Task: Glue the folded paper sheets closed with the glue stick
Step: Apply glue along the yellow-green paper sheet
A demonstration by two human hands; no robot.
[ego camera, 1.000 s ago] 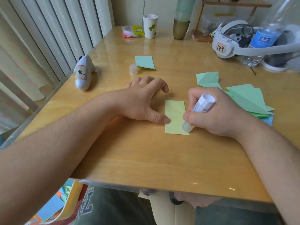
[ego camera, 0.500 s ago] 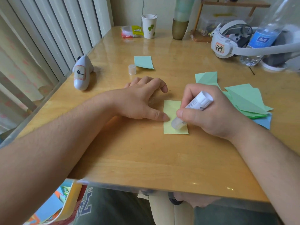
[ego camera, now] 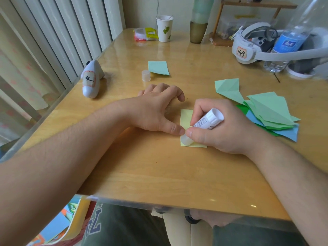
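A pale yellow folded paper sheet (ego camera: 186, 118) lies flat at the middle of the wooden table (ego camera: 159, 166). My right hand (ego camera: 225, 128) grips a white glue stick (ego camera: 206, 122), tilted with its glue tip down on the sheet's near left corner. My left hand (ego camera: 156, 110) rests on the table left of the sheet, its thumb tip pressing the sheet's left edge right beside the glue tip. The stick's clear cap (ego camera: 145, 75) stands further back. A teal folded sheet (ego camera: 158, 68) lies beside the cap.
A pile of green and blue folded sheets (ego camera: 271, 114) lies to the right, with one light green sheet (ego camera: 228, 88) behind it. A white toy figure (ego camera: 90, 79) stands at the left. A paper cup (ego camera: 164, 28), headset (ego camera: 252, 48) and water bottle (ego camera: 287, 41) stand at the back.
My right hand has dragged the glue stick's tip leftward across the yellow sheet, from its right edge to its near left corner. My left hand has stayed in place.
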